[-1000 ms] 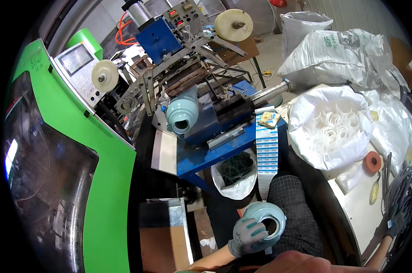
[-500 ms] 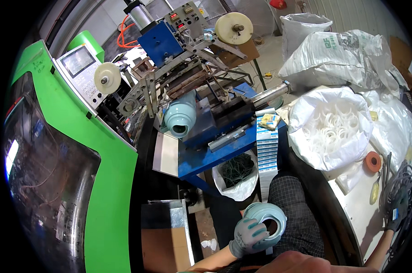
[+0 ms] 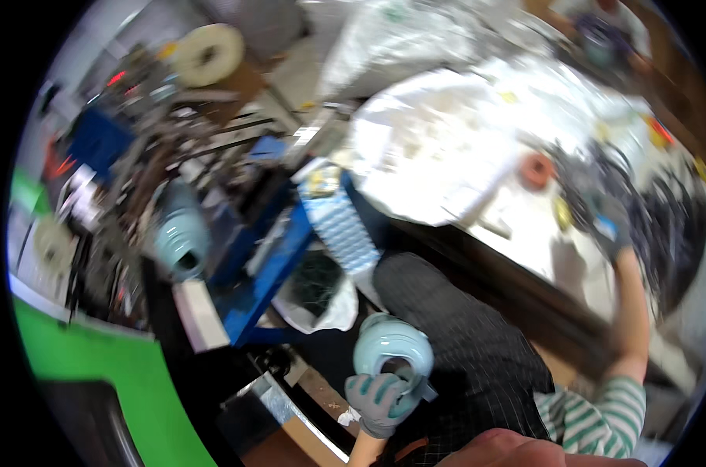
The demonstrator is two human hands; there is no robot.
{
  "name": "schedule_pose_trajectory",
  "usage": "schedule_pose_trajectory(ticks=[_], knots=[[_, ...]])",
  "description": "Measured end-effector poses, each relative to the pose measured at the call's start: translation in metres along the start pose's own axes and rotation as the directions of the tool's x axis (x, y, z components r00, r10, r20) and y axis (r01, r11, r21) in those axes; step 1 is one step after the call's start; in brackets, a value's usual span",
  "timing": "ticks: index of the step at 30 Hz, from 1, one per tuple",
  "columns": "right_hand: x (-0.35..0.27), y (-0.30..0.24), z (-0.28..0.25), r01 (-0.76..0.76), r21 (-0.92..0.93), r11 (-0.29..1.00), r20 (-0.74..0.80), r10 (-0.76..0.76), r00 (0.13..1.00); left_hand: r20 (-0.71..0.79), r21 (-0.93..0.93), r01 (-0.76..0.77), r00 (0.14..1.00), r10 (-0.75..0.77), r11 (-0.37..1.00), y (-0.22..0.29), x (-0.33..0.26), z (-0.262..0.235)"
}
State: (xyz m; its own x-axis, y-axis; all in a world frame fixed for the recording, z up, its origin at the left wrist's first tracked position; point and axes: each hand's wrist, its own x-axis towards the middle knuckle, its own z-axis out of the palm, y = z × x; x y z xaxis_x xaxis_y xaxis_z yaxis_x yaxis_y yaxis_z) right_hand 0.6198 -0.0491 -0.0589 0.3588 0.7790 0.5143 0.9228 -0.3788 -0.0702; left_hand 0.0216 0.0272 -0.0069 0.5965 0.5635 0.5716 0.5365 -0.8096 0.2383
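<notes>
My left hand (image 3: 376, 403), in a grey glove, grips the rim of a light-blue hollow plastic vessel (image 3: 399, 338) over my lap. The vessel's round opening faces up toward me. My right arm stretches out across the white worktable (image 3: 575, 288). At its end, my gloved right hand (image 3: 610, 222) is among dark, thin cords (image 3: 668, 226) piled there; blur hides its fingers. Close by lie a yellow-handled tool (image 3: 562, 212) and an orange-brown roll (image 3: 536, 170).
A second light-blue vessel (image 3: 182, 240) sits in the machine on the blue stand (image 3: 267, 272). A label strip (image 3: 341, 226) hangs off it above a white bag (image 3: 345, 303) of dark strands. A large white sack (image 3: 462, 183) holds pale rings. Another person (image 3: 602, 39) works at the far right.
My view has swung right, blurring the picture. My left hand still holds the vessel. My right hand remains at the cords; more of its arm and a striped sleeve now show.
</notes>
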Motion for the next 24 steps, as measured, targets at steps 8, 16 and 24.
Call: schedule_pose_trajectory(ticks=[8, 16, 24], knots=[[0.05, -0.107, -0.093, -0.324, -0.267, 0.908, 0.428, 0.413, 0.804, 0.034, 0.044, -0.045, 0.998, 0.043, 0.998, 0.007, -0.017, -0.007], [0.076, -0.14, -0.062, -0.206, -0.118, 0.971, 0.229, 0.229, 0.946, -0.119, -0.22, 0.052, 0.99, -0.079, 0.974, -0.022, -0.049, -0.007], [0.068, -0.282, -0.071, 0.579, 0.671, 0.464, -0.345, -0.496, 0.797, -0.333, 0.117, 0.109, 0.941, -0.064, 0.987, -0.049, 0.035, -0.036]])
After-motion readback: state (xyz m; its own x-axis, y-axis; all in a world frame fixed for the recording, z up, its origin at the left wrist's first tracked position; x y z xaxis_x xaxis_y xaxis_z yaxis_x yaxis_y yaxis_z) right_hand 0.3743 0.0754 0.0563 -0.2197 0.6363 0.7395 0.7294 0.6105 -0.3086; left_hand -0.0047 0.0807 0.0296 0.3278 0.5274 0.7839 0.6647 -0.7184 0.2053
